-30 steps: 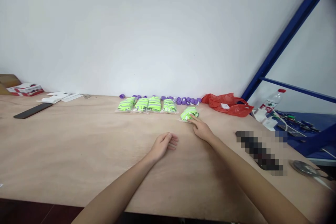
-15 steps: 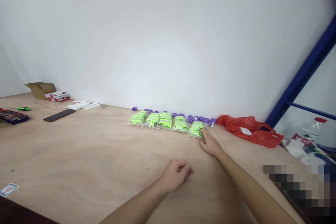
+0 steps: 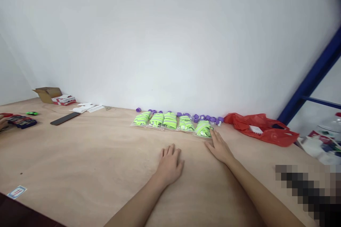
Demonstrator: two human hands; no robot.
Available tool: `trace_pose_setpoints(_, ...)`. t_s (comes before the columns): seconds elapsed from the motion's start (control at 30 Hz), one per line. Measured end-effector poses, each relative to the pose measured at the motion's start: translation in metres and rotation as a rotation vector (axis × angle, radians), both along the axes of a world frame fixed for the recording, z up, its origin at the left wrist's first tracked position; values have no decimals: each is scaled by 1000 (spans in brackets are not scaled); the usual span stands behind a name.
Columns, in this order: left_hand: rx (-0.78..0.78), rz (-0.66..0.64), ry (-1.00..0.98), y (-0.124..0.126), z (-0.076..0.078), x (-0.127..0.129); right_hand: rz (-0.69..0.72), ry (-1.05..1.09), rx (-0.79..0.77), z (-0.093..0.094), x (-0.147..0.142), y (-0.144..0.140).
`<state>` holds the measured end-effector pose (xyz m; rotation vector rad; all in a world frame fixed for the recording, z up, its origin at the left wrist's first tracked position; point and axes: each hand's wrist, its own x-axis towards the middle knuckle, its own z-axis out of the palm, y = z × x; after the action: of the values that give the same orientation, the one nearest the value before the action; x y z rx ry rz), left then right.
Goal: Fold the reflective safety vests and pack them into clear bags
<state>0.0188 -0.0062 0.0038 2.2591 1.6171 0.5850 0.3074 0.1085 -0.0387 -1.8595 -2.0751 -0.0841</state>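
Several clear bags with neon-yellow striped reflective fabric folded inside lie in a row near the wall. My right hand (image 3: 218,146) rests at the row's right end, fingers stretched out, beside the rightmost bag (image 3: 203,129); the fingertips are at or close to its edge. Flat on the tabletop, nearer to me, is my left hand (image 3: 170,164), with its fingers spread and nothing in it. Its nearest bags are the middle bag (image 3: 169,120) and the one to its right (image 3: 186,123). Small purple items (image 3: 212,119) are scattered behind the bags.
A red plastic bag (image 3: 279,136) with a white box (image 3: 256,129) on it lies at right. At left are a dark flat bar (image 3: 64,118), papers (image 3: 85,107), a cardboard box (image 3: 48,94) and a tool case (image 3: 22,121). Another person's hand (image 3: 3,123) shows at the left edge.
My left hand has uncurled and moved forward and slightly left, now flat on the table. My right hand's fingers have straightened beside the rightmost bag. Another person's hand has appeared at far left.
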Motion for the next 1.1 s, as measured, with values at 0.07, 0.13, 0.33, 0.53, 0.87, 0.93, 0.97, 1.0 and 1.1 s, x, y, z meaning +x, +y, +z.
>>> trace_pose_setpoints(0.07,-16,13,67,3,-3,-2,-76,12,-28,2,-1,-9)
trace_pose_setpoints(0.13,-14,13,107,4,-6,-3,-137,-1,-70,6,-2,-18)
trace_pose_setpoints(0.33,18,9,165,4,-12,-2,-177,-64,-227,12,3,-47)
trace_pose_setpoints(0.53,33,-4,215,3,-12,-2,-173,-103,-294,14,4,-66)
trace_pose_setpoints(0.87,28,-4,275,4,-11,-1,-95,-88,-276,12,2,-92)
trace_pose_setpoints(0.93,24,-3,283,4,-11,0,-85,-84,-270,12,2,-95)
trace_pose_setpoints(0.97,23,-3,285,4,-11,0,-80,-79,-265,11,2,-96)
trace_pose_setpoints(1.0,22,-2,287,5,-11,0,-77,-73,-259,11,2,-96)
trace_pose_setpoints(1.1,27,-1,289,5,-11,0,-74,-60,-249,9,2,-96)
